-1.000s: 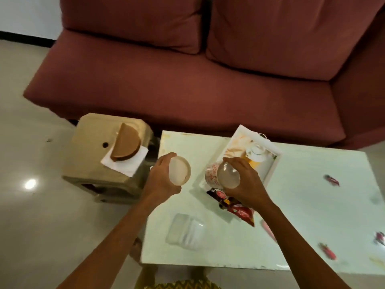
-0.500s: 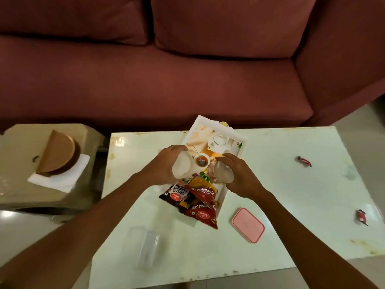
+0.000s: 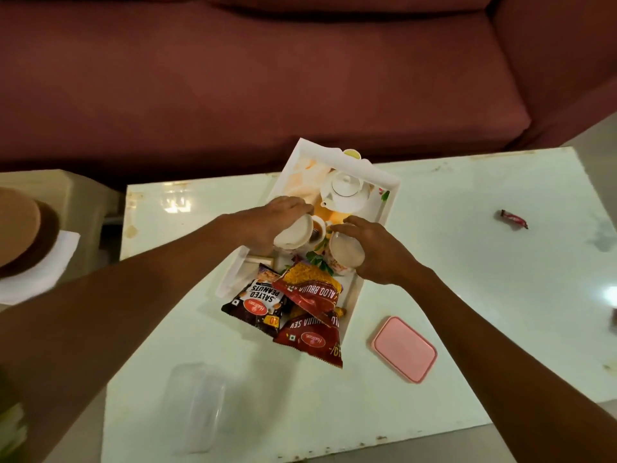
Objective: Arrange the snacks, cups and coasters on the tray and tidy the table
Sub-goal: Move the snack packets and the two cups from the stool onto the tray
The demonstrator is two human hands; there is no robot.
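Here, left hand (image 3: 263,222) grips left cup (image 3: 293,233), right hand (image 3: 375,250) grips right cup (image 3: 345,257), over tray (image 3: 320,152).

The white round cup (image 3: 293,233) in the left hand (image 3: 267,222) is plain; the pale round cup (image 3: 345,255) in the right hand (image 3: 377,252) bears what may be a reddish floral print. Beneath both grips, the white rectangular tray (image 3: 377,177) shows a teapot picture with orange tones. Nearer than the grips lie a dark brown peanut packet (image 3: 258,304) lettered in white, a red-and-yellow foil snack packet (image 3: 312,289) and a red foil snack packet (image 3: 309,340).
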